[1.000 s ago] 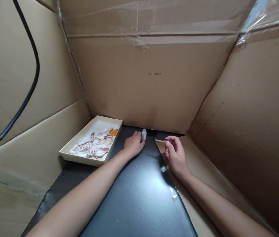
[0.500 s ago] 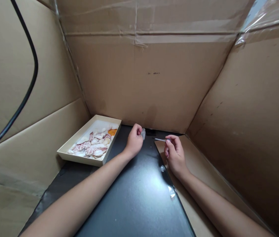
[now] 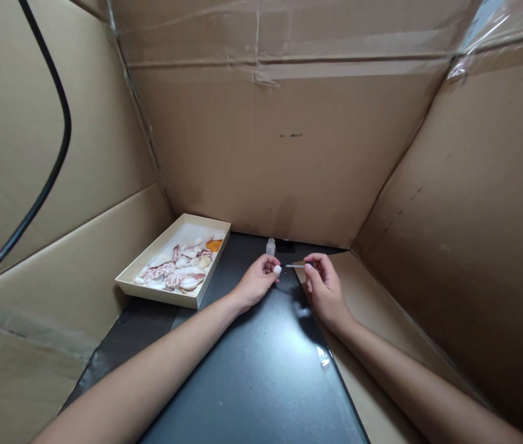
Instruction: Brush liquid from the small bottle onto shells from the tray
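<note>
My left hand pinches a small rounded white shell between thumb and fingertips. Opposite it, my right hand is closed on a thin, pale-handled brush, held level. The brush's dark tip points left and is right beside the shell; I cannot tell whether they touch. Just beyond my left hand, a small clear bottle stands upright without a cap. To the left lies a shallow cream tray of assorted shells, some white and some with reddish-brown stripes.
Tall cardboard walls enclose the dark work surface at the back and both sides. A flat cardboard sheet lies along the right. A black cable hangs at the left.
My left hand has come down and turned toward the brush, so the white shell now shows and the bottle is uncovered. The brush tip is now close to the shell.
</note>
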Demonstrator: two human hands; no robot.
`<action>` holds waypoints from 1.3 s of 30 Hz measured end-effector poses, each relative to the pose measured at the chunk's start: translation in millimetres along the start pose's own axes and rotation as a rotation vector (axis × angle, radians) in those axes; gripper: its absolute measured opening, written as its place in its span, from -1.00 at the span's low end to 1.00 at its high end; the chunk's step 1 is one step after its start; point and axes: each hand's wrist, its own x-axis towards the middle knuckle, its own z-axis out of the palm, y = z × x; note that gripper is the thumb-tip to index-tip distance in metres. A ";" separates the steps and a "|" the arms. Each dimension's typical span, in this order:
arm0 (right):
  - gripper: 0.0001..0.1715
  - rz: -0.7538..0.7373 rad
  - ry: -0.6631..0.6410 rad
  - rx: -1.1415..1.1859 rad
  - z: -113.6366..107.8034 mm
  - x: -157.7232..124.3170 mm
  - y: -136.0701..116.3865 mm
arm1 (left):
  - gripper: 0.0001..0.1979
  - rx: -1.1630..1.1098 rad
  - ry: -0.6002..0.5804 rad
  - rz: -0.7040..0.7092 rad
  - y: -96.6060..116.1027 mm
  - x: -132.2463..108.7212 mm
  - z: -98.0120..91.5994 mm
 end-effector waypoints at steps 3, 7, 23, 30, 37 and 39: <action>-0.83 -0.014 -0.039 -0.024 -1.7 -0.7 0.5 | -0.85 -0.017 -0.048 -0.014 -0.5 -1.3 -1.1; -0.83 -0.072 -0.097 -0.110 -9.5 0.1 -1.9 | -0.84 0.043 -0.119 0.026 -6.3 -3.3 -0.3; -0.86 -0.082 -0.080 -0.104 -15.3 1.6 -0.2 | -0.90 0.252 -0.110 0.139 -2.9 -7.4 4.6; -0.83 -0.085 -0.089 -0.152 -13.5 -1.0 -1.9 | -0.90 0.255 -0.119 0.114 -0.6 -8.3 4.5; -0.80 -0.112 -0.094 -0.202 -13.4 -0.8 -2.2 | -0.89 0.222 -0.127 0.092 -2.3 -6.9 4.3; -0.83 -0.131 -0.079 -0.213 -13.5 -0.5 -2.2 | -0.88 0.213 -0.131 0.084 -2.2 -6.9 4.2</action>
